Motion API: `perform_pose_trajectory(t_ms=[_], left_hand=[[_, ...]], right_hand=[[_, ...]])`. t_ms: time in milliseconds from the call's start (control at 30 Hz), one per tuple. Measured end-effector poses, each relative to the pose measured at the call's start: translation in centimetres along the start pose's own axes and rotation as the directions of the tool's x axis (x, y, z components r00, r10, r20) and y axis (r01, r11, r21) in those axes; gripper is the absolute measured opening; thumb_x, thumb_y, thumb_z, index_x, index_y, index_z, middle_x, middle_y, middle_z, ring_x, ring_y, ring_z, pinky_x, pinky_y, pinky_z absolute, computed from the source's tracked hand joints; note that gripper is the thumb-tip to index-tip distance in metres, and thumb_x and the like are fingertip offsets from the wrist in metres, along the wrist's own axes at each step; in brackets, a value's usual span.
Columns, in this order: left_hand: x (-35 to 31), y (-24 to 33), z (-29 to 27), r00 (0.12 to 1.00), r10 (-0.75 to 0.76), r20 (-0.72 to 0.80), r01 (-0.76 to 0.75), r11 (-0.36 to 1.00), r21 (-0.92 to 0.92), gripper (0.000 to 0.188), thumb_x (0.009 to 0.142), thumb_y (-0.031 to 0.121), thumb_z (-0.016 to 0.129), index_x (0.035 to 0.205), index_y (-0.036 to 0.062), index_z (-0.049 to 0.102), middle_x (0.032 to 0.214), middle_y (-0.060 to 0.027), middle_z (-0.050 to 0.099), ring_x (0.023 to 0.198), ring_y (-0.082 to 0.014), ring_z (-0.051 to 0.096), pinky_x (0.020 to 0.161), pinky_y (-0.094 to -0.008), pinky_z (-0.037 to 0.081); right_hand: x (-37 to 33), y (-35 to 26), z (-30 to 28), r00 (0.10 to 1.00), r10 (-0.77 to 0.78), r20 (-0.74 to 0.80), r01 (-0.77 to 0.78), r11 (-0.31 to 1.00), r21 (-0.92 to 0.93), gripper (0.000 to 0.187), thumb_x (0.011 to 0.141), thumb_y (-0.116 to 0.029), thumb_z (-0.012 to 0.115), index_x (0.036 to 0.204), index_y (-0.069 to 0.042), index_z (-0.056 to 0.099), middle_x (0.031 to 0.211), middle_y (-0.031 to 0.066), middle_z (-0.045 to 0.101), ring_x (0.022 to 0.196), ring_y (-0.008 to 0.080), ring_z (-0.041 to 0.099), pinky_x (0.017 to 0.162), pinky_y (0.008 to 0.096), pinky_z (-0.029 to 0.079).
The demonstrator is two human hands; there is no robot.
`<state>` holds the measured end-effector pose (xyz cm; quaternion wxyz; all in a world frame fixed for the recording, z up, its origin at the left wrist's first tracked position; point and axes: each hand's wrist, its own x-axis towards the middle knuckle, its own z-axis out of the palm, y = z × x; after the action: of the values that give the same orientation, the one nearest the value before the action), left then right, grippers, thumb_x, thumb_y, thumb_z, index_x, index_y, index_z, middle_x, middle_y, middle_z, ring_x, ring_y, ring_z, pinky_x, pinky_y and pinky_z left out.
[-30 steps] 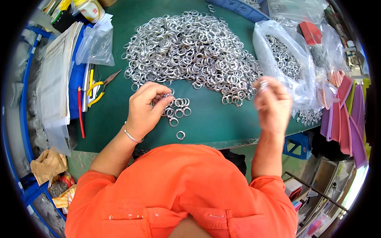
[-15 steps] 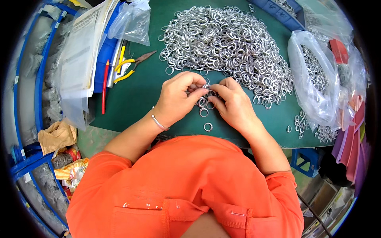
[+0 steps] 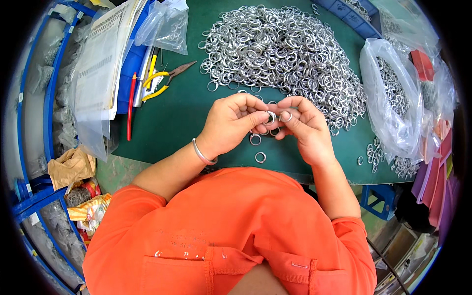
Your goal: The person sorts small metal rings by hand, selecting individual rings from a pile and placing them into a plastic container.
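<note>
Head view: one left hand [image 3: 229, 118], thumb and forefinger clamped on a ring [image 3: 270, 117], silver bracelet [image 3: 197, 151] at its wrist; one right hand [image 3: 308, 129], facing it, fingers curled, with a second ring [image 3: 286, 117] at the thumb tip; whether its fingers press that ring from behind, cannot tell; both rings just beside each other, above the near part of a green table [image 3: 187, 113].

Held ring: silver-coloured, shiny, a narrow round band with an open middle; opening turned toward the camera, outline slightly taller than wide, so its longer axis runs roughly away from the body; finer detail too small to tell. Second ring: likewise silver, round, opening facing upward; no clear long axis.

Also on the table: one loose ring [image 3: 264, 157], lying flat near the front edge; a large heap of rings [image 3: 282, 54], beyond the hands; pliers [image 3: 170, 74], yellow-handled, jaws pointing away and to the right; a red pen [image 3: 132, 105], left of the pliers; a clear plastic bag [image 3: 369, 98] with rings inside, at the right.
</note>
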<state>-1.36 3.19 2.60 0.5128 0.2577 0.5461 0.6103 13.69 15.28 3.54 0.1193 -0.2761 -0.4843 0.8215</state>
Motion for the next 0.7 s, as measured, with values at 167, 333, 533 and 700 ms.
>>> perform_pose_trajectory(t_ms=[167,333,533,700], left_hand=[[0.2,-0.3,0.0,1.0,0.024,-0.003,-0.024,0.995,0.099,0.013,0.089,0.003,0.064,0.099,-0.0034,0.062,0.086,-0.0077,0.067,0.072,-0.0108,0.065,0.064,-0.0218,0.053],[0.2,0.3,1.4,0.999,0.016,0.041,-0.02,0.996,0.085,0.012,0.09,0.005,0.062,0.1,-0.0025,0.063,0.086,-0.0063,0.067,0.075,-0.0098,0.064,0.067,-0.0216,0.052],[1.5,0.8,-0.8,0.917,0.399,0.023,-0.315,0.688,0.653,0.013,0.085,0.003,0.065,0.098,0.0021,0.067,0.084,-0.0057,0.065,0.07,-0.0127,0.062,0.062,-0.0244,0.049],[2.5,-1.1,0.1,0.815,0.481,0.324,-0.484,0.257,0.836,0.017,0.074,0.006,0.072,0.09,0.006,0.067,0.085,-0.0059,0.059,0.081,-0.0237,0.058,0.071,-0.0338,0.046]], right_hand=[[-0.3,0.9,0.1,0.997,-0.081,0.002,0.08,0.986,-0.147,0.017,0.094,-0.004,0.053,0.11,0.0,0.052,0.1,0.0078,0.062,0.087,0.0097,0.061,0.065,0.0227,0.05],[-1.6,1.0,0.9,0.966,-0.247,-0.073,0.212,0.923,-0.32,0.015,0.088,0.003,0.059,0.102,-0.002,0.056,0.088,0.0024,0.059,0.072,0.0059,0.057,0.058,0.0206,0.049],[-3.5,-7.1,-9.3,0.195,-0.928,-0.318,0.199,0.355,-0.913,0.012,0.088,-0.003,0.062,0.1,-0.003,0.063,0.089,0.0044,0.064,0.07,0.0094,0.057,0.062,0.0241,0.049],[-5.1,-9.4,-12.7,0.288,-0.954,0.081,-0.247,-0.156,-0.956,0.024,0.078,0.004,0.061,0.1,-0.004,0.067,0.098,0.0094,0.065,0.089,0.0246,0.061,0.073,0.0341,0.049]])
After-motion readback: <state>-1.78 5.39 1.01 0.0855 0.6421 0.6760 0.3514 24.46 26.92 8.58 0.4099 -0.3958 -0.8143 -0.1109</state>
